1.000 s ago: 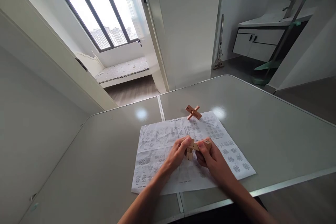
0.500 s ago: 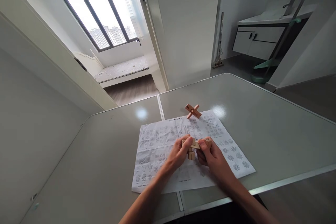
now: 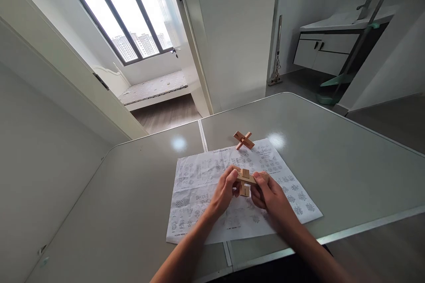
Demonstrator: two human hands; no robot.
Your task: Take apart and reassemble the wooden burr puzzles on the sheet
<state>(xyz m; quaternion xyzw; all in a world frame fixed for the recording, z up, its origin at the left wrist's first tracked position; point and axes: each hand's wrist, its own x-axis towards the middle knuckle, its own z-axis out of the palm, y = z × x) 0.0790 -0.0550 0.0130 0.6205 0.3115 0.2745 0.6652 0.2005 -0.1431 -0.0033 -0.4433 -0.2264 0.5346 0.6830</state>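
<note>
Between my two hands is a light wooden interlocking puzzle (image 3: pixel 245 180), made of a long bar with blocks above and below it. My left hand (image 3: pixel 226 188) is closed on its left end, thumb on top. At the right end my right hand (image 3: pixel 265 189) pinches the bar, with its thumb over the near face. Both hands hold the puzzle just above a creased paper sheet (image 3: pixel 199 203) printed with small diagrams. Past the hands, a reddish wooden cross of joined pieces (image 3: pixel 244 140) rests at the sheet's far edge. My fingers hide the bar's ends.
The grey table (image 3: pixel 332 154) has a metal rim and a seam strip (image 3: pixel 202 136). Beyond it are a doorway to a room with a bed (image 3: pixel 156 86), a mop (image 3: pixel 276 59) and a sink cabinet (image 3: pixel 325 51).
The puzzle has turned slightly in my hands, so its upper block now shows clear of my left thumb. My left fingers have shifted on it. The reddish cross has stayed put.
</note>
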